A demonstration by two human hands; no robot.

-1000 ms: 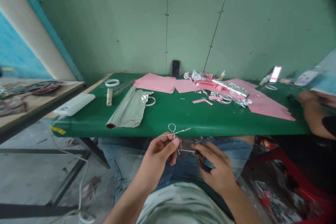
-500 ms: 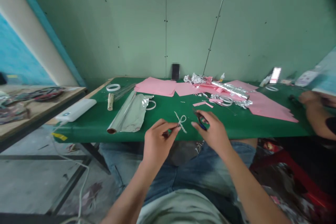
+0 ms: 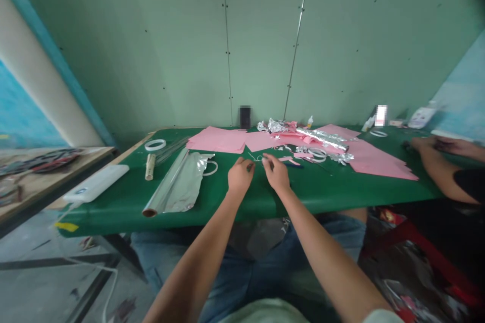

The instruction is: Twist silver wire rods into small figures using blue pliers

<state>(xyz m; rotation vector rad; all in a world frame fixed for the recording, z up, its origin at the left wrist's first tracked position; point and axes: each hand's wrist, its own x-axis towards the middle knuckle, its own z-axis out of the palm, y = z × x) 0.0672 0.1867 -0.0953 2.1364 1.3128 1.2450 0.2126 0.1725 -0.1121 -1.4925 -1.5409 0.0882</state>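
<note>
A thin white twisted cord (image 3: 258,158) with a small loop sits between my two hands, above the green table. Closed on its left side is my left hand (image 3: 241,175), thumb and fingers pinched together. My right hand (image 3: 277,173) pinches it from the right, though the fingertips partly cover where they meet. Just beyond the right hand, a small tool with blue handles (image 3: 295,165) lies on the table beside pink paper strips (image 3: 287,159); whether it is pliers or scissors I cannot tell.
Left on the green table (image 3: 227,212) are a foil roll (image 3: 166,181), tape ring (image 3: 155,145), bundled sticks (image 3: 150,166) and white power bank (image 3: 96,182). Pink sheets (image 3: 215,140) and crumpled foil (image 3: 322,139) lie behind. A co-worker's arm (image 3: 439,166) reaches in at right.
My right hand has let go of the blue-handled tool, now on the table, and moved left to the cord. Both hands are farther forward over the table. My view has shifted slightly.
</note>
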